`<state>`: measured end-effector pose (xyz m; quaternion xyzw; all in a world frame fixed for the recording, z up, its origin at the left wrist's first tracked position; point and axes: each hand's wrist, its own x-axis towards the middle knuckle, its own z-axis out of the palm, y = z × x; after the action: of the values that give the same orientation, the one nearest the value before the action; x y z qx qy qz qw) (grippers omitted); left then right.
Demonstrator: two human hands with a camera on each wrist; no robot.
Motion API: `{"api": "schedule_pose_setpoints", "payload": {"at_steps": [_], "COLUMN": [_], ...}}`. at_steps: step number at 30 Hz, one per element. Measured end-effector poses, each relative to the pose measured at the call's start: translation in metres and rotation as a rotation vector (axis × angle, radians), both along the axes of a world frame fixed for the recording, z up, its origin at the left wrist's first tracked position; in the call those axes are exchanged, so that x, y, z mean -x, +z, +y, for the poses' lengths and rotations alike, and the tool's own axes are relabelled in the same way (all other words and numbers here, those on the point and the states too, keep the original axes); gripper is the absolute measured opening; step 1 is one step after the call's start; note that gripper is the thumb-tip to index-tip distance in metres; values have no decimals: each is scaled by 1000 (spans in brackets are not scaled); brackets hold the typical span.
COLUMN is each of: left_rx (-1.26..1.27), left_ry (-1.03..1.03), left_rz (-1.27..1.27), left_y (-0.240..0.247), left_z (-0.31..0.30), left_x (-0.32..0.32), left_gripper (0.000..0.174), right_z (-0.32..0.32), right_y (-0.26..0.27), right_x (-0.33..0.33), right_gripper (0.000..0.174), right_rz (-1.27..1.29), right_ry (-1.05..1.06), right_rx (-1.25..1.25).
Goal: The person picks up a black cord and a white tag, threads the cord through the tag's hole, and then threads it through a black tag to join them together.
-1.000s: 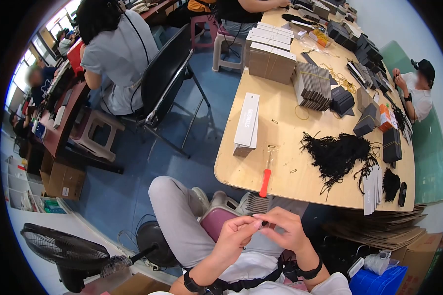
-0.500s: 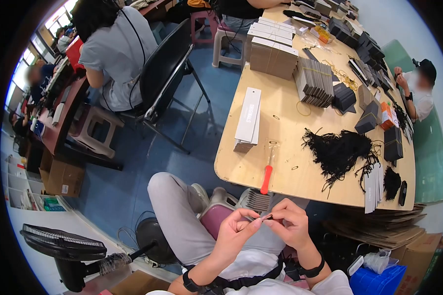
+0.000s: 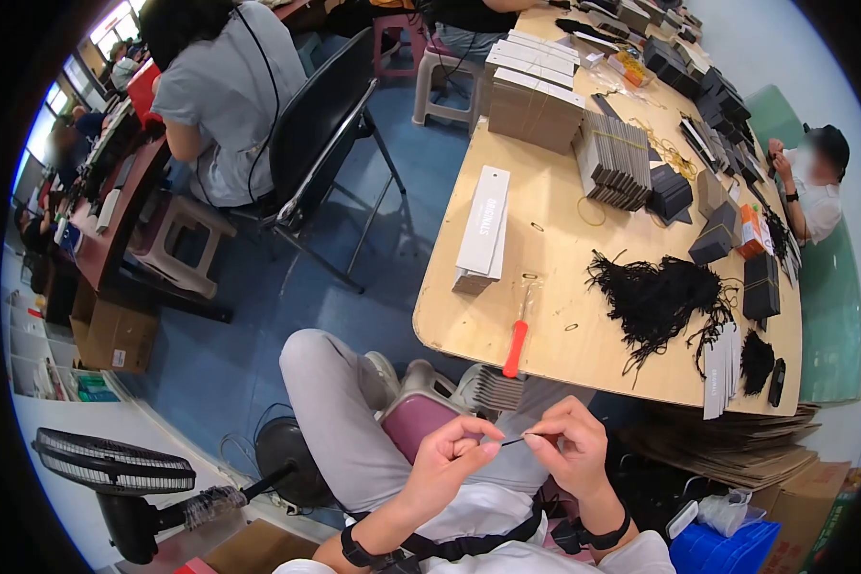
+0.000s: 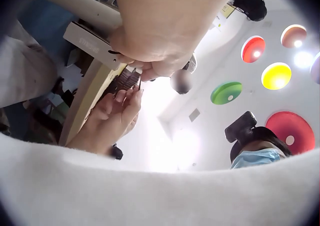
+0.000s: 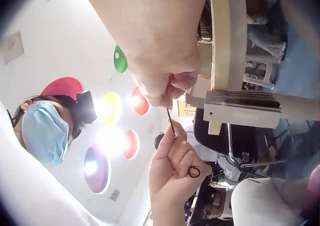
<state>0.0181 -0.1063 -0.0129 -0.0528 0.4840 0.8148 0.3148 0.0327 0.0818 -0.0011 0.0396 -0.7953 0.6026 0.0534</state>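
Note:
Over the lap, a short black cord is stretched between two hands. My left hand pinches one end of it between thumb and fingertip. My right hand pinches the other end. The right wrist view has the cord taut in the small gap between the fingertips. A small dark loop lies against the left hand there. Just beyond the hands, a fanned stack of grey tags sits below the table edge.
On the wooden table lie a red-handled tool, a stack of white printed tags and a pile of black cords. Bundled cards stand farther back. A black fan is at left, a blue bin at right.
My fingertips, close together before, have drawn apart, and the black cord now shows stretched between them. The things on the table have stayed in place.

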Motion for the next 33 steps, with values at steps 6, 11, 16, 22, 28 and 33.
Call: {"api": "schedule_pose_setpoints", "payload": {"at_steps": [6, 11, 16, 22, 28, 33], "left_rx": [76, 357, 267, 219, -295, -634], "left_ry": [13, 59, 228, 308, 298, -97], "left_rz": [194, 275, 194, 74, -448, -593], "left_y": [-16, -21, -23, -33, -34, -37], "left_z": [-6, -19, -20, -28, -30, -41], "left_x": [-6, -9, -10, -8, -4, 3], "left_gripper": [16, 18, 13, 14, 15, 18], "right_z": [10, 16, 16, 21, 23, 33], "right_y": [0, -2, -8, -13, -25, -43], "right_x": [5, 3, 0, -8, -11, -22], "right_gripper": [9, 10, 11, 9, 3, 1], "right_rz": [-43, -105, -124, -135, -112, -287], "right_ry": [2, -26, -20, -38, -36, -70], "right_rx": [67, 227, 259, 234, 272, 507]}}
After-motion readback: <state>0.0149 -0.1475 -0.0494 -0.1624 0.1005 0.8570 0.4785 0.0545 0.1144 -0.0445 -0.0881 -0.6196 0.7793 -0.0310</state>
